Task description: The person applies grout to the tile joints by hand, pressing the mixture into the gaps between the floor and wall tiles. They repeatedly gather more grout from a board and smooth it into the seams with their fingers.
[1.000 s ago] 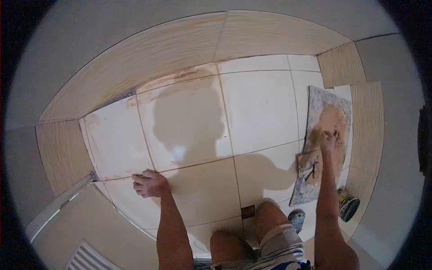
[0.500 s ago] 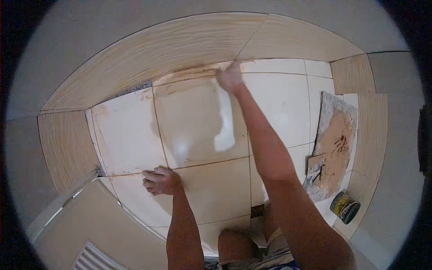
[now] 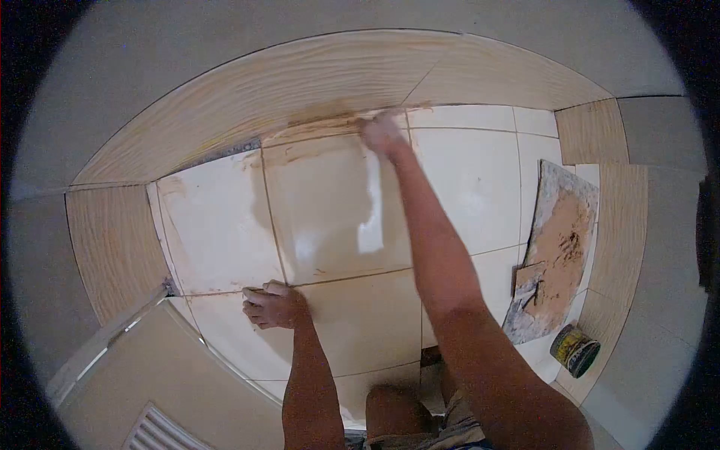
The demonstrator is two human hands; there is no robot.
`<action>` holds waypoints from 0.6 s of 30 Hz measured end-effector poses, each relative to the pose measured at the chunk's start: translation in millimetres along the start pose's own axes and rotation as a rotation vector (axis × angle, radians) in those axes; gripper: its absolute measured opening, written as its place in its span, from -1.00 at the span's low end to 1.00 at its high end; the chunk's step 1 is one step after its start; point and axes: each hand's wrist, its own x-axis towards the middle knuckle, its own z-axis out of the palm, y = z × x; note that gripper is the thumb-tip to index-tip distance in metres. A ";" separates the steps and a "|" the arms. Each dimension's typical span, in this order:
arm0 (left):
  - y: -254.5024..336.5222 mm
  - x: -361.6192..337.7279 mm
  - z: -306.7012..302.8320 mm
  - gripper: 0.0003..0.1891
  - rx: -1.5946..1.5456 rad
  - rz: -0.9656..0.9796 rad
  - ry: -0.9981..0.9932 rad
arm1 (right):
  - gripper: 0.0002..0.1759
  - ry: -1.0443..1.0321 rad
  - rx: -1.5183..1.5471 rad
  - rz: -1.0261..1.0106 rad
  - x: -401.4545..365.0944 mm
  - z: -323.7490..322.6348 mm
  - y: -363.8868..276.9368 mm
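Note:
My right hand (image 3: 382, 135) reaches to the far edge of the white floor tiles (image 3: 322, 202), against the joint under the wood-look wall tile (image 3: 300, 82). Brown grout smears (image 3: 307, 127) run along that joint beside it. Its fingers are blurred, and I cannot make out whether they hold anything. Closer to me, my left hand (image 3: 275, 306) leans on the tiles by a crossing of grout lines. Its fingers are bent and somewhat apart, with nothing visible in them.
At the right lies a grey board (image 3: 562, 240) covered with brown grout, a putty knife (image 3: 529, 281) on its near part. A small stained tub (image 3: 576, 351) stands beside it. A beige door (image 3: 187, 367) with a vent fills the lower left.
The right hand stays at the far joint and has shifted only slightly. My left hand keeps its place on the tiles. The whole view has moved a little.

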 end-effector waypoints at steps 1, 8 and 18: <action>-0.4 -0.6 1.1 -0.51 0.006 -0.002 0.011 | -0.25 -0.007 -0.020 -0.007 0.9 13.5 -23.5; -3.9 -1.9 5.9 -0.52 0.013 0.020 0.059 | 0.02 0.059 0.039 0.174 -66.6 -13.8 -104.4; -0.9 -0.4 4.3 -0.52 0.030 -0.002 0.066 | -0.28 -0.217 -0.779 -0.310 -46.3 -84.4 -20.8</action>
